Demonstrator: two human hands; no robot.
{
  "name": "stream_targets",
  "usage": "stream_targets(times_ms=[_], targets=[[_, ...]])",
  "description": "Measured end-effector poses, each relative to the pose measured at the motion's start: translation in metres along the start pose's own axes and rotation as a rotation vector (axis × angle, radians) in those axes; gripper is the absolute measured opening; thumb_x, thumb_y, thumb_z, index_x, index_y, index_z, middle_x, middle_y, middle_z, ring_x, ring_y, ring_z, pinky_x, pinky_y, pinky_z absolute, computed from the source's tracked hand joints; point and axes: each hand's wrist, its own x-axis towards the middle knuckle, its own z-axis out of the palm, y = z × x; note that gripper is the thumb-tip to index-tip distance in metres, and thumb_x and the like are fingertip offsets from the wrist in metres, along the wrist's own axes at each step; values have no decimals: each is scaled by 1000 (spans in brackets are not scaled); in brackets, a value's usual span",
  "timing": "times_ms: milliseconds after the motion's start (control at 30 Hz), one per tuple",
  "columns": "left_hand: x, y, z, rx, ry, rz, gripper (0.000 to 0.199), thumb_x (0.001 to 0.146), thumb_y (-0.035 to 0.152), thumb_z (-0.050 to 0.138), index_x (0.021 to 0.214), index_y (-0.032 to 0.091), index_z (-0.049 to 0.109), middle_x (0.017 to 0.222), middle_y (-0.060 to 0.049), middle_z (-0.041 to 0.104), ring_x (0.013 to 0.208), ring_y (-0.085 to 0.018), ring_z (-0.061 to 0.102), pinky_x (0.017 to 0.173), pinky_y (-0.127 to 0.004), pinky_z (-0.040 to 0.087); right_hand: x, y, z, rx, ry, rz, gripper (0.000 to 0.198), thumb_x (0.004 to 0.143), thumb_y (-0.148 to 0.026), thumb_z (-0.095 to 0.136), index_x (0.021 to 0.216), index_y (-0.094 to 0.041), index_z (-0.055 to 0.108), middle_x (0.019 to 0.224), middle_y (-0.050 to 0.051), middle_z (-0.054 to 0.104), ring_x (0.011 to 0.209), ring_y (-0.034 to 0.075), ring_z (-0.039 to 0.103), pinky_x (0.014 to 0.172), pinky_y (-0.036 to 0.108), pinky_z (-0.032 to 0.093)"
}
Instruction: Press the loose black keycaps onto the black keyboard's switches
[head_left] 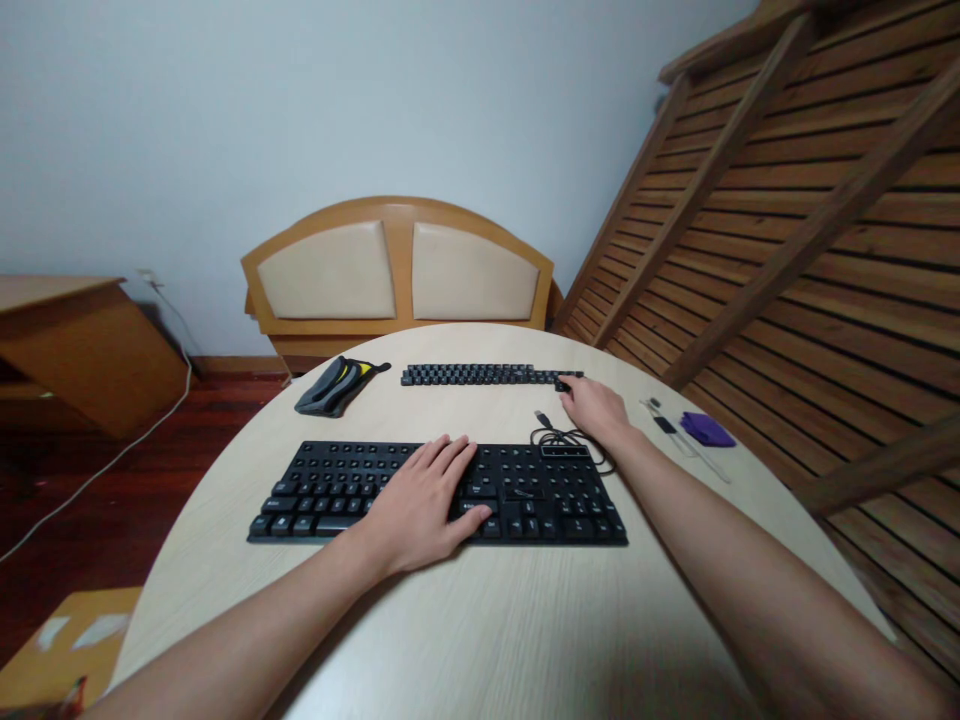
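Note:
A black keyboard [442,490] lies flat before me. Its lower left rows carry keycaps, while many upper and right-hand positions show bare sockets. My left hand [424,505] rests palm down on the keyboard's middle, fingers stretched and thumb out to the right. Farther back, loose black keycaps [469,374] are laid out in close rows. At the right end of those rows my right hand [595,405] reaches down, thumb and fingertips together around a black keycap [561,385]. A coiled black USB cable [551,434] lies between the keyboard and my right wrist.
On the round table [480,620], a black, grey and yellow pouch [337,388] lies at the back left. A purple cloth [707,429] and a thin wire tool [694,447] lie on the right. Wooden slats [817,230] lean close by the right edge.

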Motion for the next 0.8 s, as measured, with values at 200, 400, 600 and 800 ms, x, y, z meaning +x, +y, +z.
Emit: stream_targets(times_ms=[200,400,600,800], targets=[[-1,-3,2,-12,18,13,75,97,64,40,152,12,36,157,-16,38,147,-34,32,120,-50,28,-5,0,1,29,8,-32,33,97,-29,48,123,-22,68,121,12,70,106,28,66,85,36,49],[-2,-6,-1,-14,8,16,74,97,61,42,151,11,36,157,-16,38,146,-34,32,120,-51,27,-38,3,-16,152,30,-110,30,97,-33,50,117,-21,70,120,9,71,106,27,66,87,36,50],[-4,-3,-5,44,4,7,73,94,56,48,152,13,35,155,-17,41,145,-37,33,120,-54,26,-95,0,-43,617,-10,-252,31,97,-38,50,112,-20,70,113,8,74,105,25,68,92,38,52],[-8,17,3,71,2,56,72,96,60,45,155,20,31,164,-11,22,151,-36,19,121,-54,25,-123,0,-58,790,-251,-348,31,96,-44,53,109,-22,71,112,7,73,104,26,67,94,41,52]])
